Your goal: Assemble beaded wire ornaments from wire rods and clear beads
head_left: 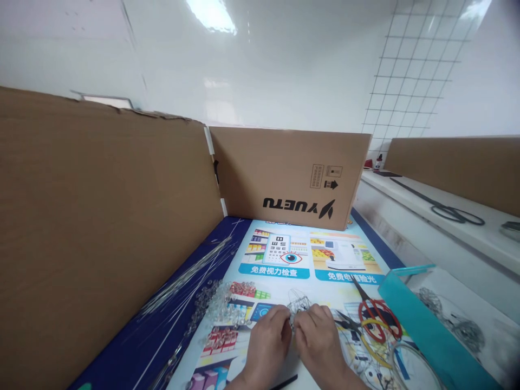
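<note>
Cardboard panels [284, 173] screen the left and far sides of the work surface, with a glossy white wall [284, 70] behind them and a printed sheet [264, 290] spread on the surface. Near the middle of the near side, the left hand [268, 338] and the right hand [319, 341] come almost together, backs up, fingers curled in and closed to a pinch on a small piece of wirework [299, 304]. Its near part is hidden by the fingertips; the visible part points to the far side, fanning into thin loops that lean slightly left, and its long axis is hard to tell. Just left of the left hand lie scattered clear beads [225, 310], and farther left straight wires [190, 273] run from near left to far right. Pliers [352, 325] with yellow handles lie just right of the right hand, jaws toward the left, touching or overlapping red-handled scissors [370, 302] whose blades point far left. Farther right, a teal-walled box [430, 325] contains coiled wire [467, 334].
</note>
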### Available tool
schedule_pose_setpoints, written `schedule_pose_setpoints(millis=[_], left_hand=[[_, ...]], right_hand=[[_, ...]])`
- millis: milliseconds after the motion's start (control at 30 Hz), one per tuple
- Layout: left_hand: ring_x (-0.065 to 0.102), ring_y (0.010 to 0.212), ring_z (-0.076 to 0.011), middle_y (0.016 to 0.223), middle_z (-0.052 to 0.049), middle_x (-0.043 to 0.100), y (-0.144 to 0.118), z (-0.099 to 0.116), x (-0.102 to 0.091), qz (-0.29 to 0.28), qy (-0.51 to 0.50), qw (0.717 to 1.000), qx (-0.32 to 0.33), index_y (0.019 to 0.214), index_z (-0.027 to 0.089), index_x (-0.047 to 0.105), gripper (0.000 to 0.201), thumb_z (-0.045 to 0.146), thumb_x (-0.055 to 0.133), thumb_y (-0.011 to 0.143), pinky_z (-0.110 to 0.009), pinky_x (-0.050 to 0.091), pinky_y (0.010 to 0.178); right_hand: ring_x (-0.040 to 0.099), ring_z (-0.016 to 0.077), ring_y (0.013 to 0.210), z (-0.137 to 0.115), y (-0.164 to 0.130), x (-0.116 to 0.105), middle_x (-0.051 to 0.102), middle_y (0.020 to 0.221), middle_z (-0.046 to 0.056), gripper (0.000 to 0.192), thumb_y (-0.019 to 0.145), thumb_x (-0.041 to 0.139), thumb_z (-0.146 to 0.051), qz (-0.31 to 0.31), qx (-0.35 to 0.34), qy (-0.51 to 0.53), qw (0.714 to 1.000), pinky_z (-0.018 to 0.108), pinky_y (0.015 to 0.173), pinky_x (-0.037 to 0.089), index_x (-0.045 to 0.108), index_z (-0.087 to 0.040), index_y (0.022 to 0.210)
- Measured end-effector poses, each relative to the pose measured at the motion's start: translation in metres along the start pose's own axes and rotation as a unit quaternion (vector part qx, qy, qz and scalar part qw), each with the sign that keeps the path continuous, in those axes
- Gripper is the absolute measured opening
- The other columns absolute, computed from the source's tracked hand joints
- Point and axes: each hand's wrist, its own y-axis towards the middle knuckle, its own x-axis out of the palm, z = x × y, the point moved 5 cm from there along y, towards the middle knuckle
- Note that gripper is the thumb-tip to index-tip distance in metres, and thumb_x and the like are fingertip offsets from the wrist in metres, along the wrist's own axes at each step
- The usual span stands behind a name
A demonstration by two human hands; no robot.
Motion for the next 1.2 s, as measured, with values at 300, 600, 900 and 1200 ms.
schedule_pose_setpoints(millis=[300, 600, 900, 1200], left_hand=[[0.061, 0.077, -0.0185, 0.081, -0.007, 0.065, -0.002, 0.000, 0.003, 0.006, -0.023, 0.998, 0.054, 0.092, 0.018, 0.059, 0.026, 0.009, 0.035, 0.085, -0.030, 0.048, 0.070], [0.059, 0.075, -0.0176, 0.080, -0.006, 0.062, -0.005, 0.001, 0.007, -0.007, -0.105, 0.994, 0.026, 0.089, 0.018, 0.059, 0.021, 0.017, 0.037, 0.088, -0.029, 0.046, 0.070], [0.056, 0.070, -0.0148, 0.071, -0.001, 0.061, -0.005, -0.009, 0.012, -0.002, -0.215, 0.976, -0.035, 0.074, 0.019, 0.061, 0.017, 0.016, 0.047, 0.083, -0.024, 0.043, 0.065], [0.054, 0.068, -0.0131, 0.069, 0.000, 0.058, -0.009, -0.009, 0.011, -0.007, -0.230, 0.973, -0.014, 0.069, 0.018, 0.058, 0.016, 0.014, 0.049, 0.082, -0.021, 0.042, 0.064]], right_hand=[[0.043, 0.0172, 0.065, 0.004, -0.004, -0.004, 0.052, 0.064, 0.001, 0.020, 0.082, 0.040, -0.008, 0.032, 0.021, 0.021, 0.999, 0.032, 0.063, 0.029, 0.050, -0.018, 0.068], [0.045, 0.0184, 0.070, -0.001, -0.006, -0.012, 0.055, 0.069, 0.002, 0.019, 0.085, 0.041, -0.008, 0.022, 0.021, 0.045, 0.999, 0.033, 0.066, 0.033, 0.052, -0.019, 0.074], [0.051, 0.0187, 0.076, 0.013, -0.010, -0.008, 0.054, 0.078, 0.003, 0.013, 0.082, 0.049, -0.010, -0.014, 0.131, 0.110, 0.985, 0.031, 0.066, 0.043, 0.054, -0.021, 0.084], [0.052, 0.0188, 0.079, 0.011, -0.018, -0.009, 0.057, 0.081, 0.003, 0.015, 0.084, 0.046, -0.010, -0.008, 0.101, 0.150, 0.983, 0.031, 0.069, 0.045, 0.053, -0.022, 0.088]])
